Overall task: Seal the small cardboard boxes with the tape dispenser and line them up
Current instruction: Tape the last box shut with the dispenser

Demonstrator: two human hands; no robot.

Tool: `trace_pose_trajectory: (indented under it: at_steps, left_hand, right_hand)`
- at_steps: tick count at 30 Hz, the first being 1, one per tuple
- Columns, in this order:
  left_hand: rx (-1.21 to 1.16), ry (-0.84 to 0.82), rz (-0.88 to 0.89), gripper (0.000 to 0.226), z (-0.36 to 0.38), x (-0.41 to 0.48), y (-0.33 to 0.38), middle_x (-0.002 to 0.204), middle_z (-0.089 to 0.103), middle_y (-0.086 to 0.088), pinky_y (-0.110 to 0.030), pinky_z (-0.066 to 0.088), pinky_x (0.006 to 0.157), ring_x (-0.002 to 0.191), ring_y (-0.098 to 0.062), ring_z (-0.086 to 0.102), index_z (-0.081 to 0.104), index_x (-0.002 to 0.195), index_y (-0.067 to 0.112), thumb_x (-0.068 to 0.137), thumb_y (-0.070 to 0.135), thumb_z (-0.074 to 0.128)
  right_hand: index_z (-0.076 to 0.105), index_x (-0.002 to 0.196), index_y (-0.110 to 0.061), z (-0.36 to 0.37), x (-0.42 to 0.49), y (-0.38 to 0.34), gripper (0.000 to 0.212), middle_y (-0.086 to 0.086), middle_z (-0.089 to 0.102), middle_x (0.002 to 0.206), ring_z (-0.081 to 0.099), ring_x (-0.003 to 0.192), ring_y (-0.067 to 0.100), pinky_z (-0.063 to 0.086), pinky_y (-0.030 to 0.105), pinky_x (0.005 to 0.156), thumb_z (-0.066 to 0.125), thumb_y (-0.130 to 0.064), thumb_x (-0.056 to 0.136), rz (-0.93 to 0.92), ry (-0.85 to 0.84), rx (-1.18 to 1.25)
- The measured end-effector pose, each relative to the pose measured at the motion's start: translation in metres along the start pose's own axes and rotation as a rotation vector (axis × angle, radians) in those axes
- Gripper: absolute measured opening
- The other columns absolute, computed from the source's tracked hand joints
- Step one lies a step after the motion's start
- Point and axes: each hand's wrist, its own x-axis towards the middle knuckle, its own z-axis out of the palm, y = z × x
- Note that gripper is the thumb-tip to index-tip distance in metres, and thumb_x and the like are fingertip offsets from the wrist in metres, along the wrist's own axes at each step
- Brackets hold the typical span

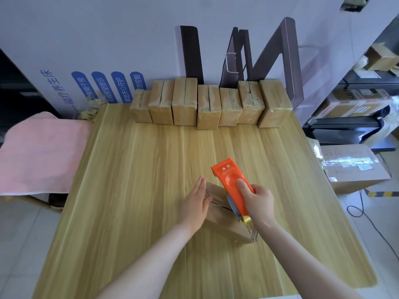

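A small cardboard box (pixel 224 223) lies on the wooden table (pixel 133 190) near the middle front. My left hand (pixel 195 203) rests flat against its left side with straight fingers. My right hand (pixel 258 201) grips the orange tape dispenser (pixel 230 180), whose lower end with the tape roll sits on top of the box. Its thumb presses on the orange body. Tape runs down the box's near end. Several taped boxes (pixel 208 106) stand in a row along the table's far edge.
A pink cloth (pixel 41 152) covers something left of the table. Dark boards (pixel 192 52) lean on the wall behind the row. Shelves with cartons (pixel 356 104) and a large carton (pixel 354 167) on the floor stand to the right.
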Motion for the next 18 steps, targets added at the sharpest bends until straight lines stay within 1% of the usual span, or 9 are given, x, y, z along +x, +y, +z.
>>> trace_pose_trajectory:
  at_steps: [2, 4, 7, 9, 11, 12, 13, 15, 18]
  left_hand:
    - [-0.135, -0.012, -0.014, 0.06, -0.001, 0.002, -0.002, 0.158, 0.006, 0.018, -0.013, 0.022, 0.108, 0.142, -0.002, 0.023, 0.013, 0.154, 0.022, 0.101, 0.028, 0.041]
    - [-0.294, -0.044, -0.05, 0.061, -0.001, 0.004, -0.004, 0.154, 0.012, 0.02, -0.015, 0.016, 0.113, 0.144, 0.0, 0.016, 0.016, 0.153, 0.022, 0.1, 0.024, 0.046]
    - [-0.535, -0.138, -0.182, 0.064, -0.003, 0.01, -0.009, 0.151, 0.027, 0.019, -0.023, 0.025, 0.114, 0.139, 0.001, 0.026, 0.019, 0.153, 0.028, 0.098, 0.024, 0.051]
    - [-0.655, -0.163, -0.255, 0.062, -0.005, 0.014, -0.011, 0.146, 0.042, 0.014, -0.026, 0.038, 0.107, 0.13, -0.004, 0.044, 0.026, 0.15, 0.032, 0.096, 0.021, 0.054]
    - [-0.749, -0.177, -0.318, 0.056, -0.005, 0.017, -0.011, 0.128, 0.058, 0.009, -0.023, 0.05, 0.09, 0.111, -0.007, 0.06, 0.034, 0.143, 0.033, 0.094, 0.018, 0.056]
    - [-0.778, -0.176, -0.336, 0.053, -0.005, 0.017, -0.009, 0.12, 0.062, 0.009, -0.021, 0.053, 0.082, 0.102, -0.007, 0.064, 0.037, 0.141, 0.032, 0.093, 0.016, 0.057]
    - [-0.794, -0.161, -0.346, 0.051, -0.004, 0.016, -0.008, 0.115, 0.063, 0.009, -0.018, 0.053, 0.074, 0.095, -0.006, 0.066, 0.04, 0.138, 0.03, 0.093, 0.015, 0.057]
    - [-0.804, -0.082, -0.384, 0.048, -0.004, 0.012, -0.004, 0.113, 0.061, 0.007, -0.014, 0.05, 0.065, 0.087, -0.003, 0.066, 0.043, 0.132, 0.028, 0.09, 0.014, 0.06]
    - [-0.743, 0.24, -0.559, 0.046, -0.01, -0.003, -0.005, 0.108, 0.057, 0.001, -0.013, 0.044, 0.062, 0.086, -0.006, 0.059, 0.045, 0.118, 0.02, 0.08, 0.017, 0.071]
  right_hand:
    - [0.039, 0.048, -0.016, 0.0, 0.0, 0.001, 0.054, -0.009, 0.037, 0.037, 0.034, 0.035, 0.008, 0.026, 0.019, 0.036, 0.063, -0.047, 0.086, -0.002, 0.007, 0.011]
    - [0.04, 0.048, -0.017, 0.001, 0.0, 0.001, 0.054, -0.009, 0.037, 0.036, 0.034, 0.033, 0.007, 0.026, 0.017, 0.034, 0.063, -0.046, 0.086, 0.002, 0.003, 0.024]
    - [0.045, 0.051, -0.014, 0.001, 0.0, 0.002, 0.051, -0.008, 0.042, 0.039, 0.039, 0.036, 0.009, 0.03, 0.022, 0.039, 0.063, -0.047, 0.086, 0.008, -0.012, 0.045]
    - [0.044, 0.05, -0.016, 0.001, -0.001, 0.004, 0.051, -0.008, 0.04, 0.039, 0.037, 0.036, 0.009, 0.029, 0.023, 0.04, 0.062, -0.048, 0.086, 0.0, -0.011, 0.051]
    - [0.043, 0.05, -0.016, 0.001, -0.003, 0.003, 0.051, -0.008, 0.039, 0.041, 0.036, 0.038, 0.01, 0.029, 0.025, 0.042, 0.062, -0.047, 0.086, -0.002, -0.014, 0.055]
    - [0.045, 0.052, -0.014, 0.0, -0.003, 0.001, 0.051, -0.005, 0.041, 0.043, 0.038, 0.04, 0.012, 0.03, 0.026, 0.044, 0.062, -0.047, 0.086, -0.001, -0.021, 0.056]
    - [0.049, 0.054, -0.01, -0.001, -0.005, -0.001, 0.051, -0.002, 0.045, 0.045, 0.042, 0.042, 0.014, 0.033, 0.028, 0.045, 0.062, -0.047, 0.087, 0.0, -0.036, 0.062]
    - [0.058, 0.06, -0.001, -0.006, -0.006, -0.006, 0.051, 0.007, 0.055, 0.049, 0.052, 0.044, 0.022, 0.04, 0.031, 0.045, 0.064, -0.044, 0.088, 0.011, -0.08, 0.12]
    - [0.061, 0.062, -0.001, -0.02, -0.012, -0.014, 0.044, 0.011, 0.059, 0.046, 0.056, 0.034, 0.03, 0.044, 0.028, 0.033, 0.067, -0.036, 0.089, 0.01, -0.148, 0.267]
